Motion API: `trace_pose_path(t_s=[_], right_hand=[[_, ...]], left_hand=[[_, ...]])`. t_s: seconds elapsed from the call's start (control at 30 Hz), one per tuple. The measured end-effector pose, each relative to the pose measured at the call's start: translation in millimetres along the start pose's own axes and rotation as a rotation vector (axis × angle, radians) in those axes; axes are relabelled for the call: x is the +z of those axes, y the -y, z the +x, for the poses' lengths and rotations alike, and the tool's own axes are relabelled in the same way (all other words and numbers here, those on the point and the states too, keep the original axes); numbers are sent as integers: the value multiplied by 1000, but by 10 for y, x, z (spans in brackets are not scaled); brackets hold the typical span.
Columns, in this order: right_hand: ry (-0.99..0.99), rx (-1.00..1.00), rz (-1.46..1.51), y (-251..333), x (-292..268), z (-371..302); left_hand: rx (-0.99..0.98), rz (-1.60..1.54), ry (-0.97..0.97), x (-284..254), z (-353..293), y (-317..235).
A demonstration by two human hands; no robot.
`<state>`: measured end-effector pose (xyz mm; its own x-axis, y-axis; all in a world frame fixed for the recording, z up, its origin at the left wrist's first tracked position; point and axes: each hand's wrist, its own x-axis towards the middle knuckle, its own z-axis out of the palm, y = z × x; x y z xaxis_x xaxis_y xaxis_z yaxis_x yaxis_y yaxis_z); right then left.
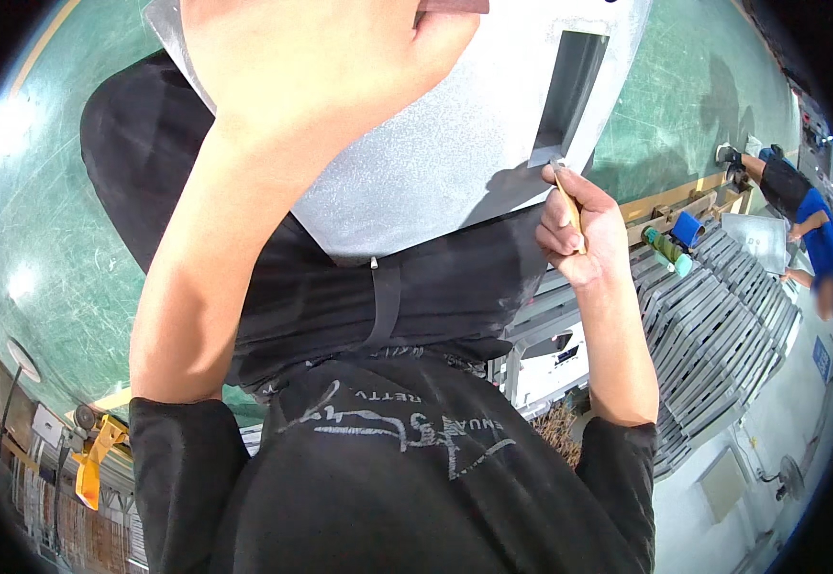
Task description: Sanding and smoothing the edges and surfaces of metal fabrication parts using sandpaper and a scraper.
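Grey metal panel (pixel 416 182) over dark trousers (pixel 455 287), slim yellow tool (pixel 570 210) at its slot (pixel 569 96)
Surface: fine pale speckle, dull sheen, a shadow (pixel 507 194) beside the right hand (pixel 588 230). Right fingers closed round the tool, its tip at the slot's near end. Left hand (pixel 330 67) is over the panel; its fingertips run out of view, so cannot tell whether they grip. Room: scuffed, glossy green floor (pixel 14 210) with yellow lines (pixel 44 46), rows of grey frames (pixel 708 335) at right, a person in blue (pixel 816 215) beyond them
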<state>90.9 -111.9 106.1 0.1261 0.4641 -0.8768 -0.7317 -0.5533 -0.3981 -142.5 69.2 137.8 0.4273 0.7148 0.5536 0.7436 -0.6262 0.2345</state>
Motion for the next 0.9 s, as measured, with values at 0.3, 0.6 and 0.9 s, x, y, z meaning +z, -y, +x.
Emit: trace_pose_path(t_s=[0.3,0.6,0.9], right_hand=[[-73,-25,14,20,18,7],[-158,-121,-213,34,72,-14],[-105,-88,-581,340,-28,23]], left_hand=[[19,12,-10,10,-3,-7],[16,-3,-13,22,7,4],[11,10,14,14,-3,23]])
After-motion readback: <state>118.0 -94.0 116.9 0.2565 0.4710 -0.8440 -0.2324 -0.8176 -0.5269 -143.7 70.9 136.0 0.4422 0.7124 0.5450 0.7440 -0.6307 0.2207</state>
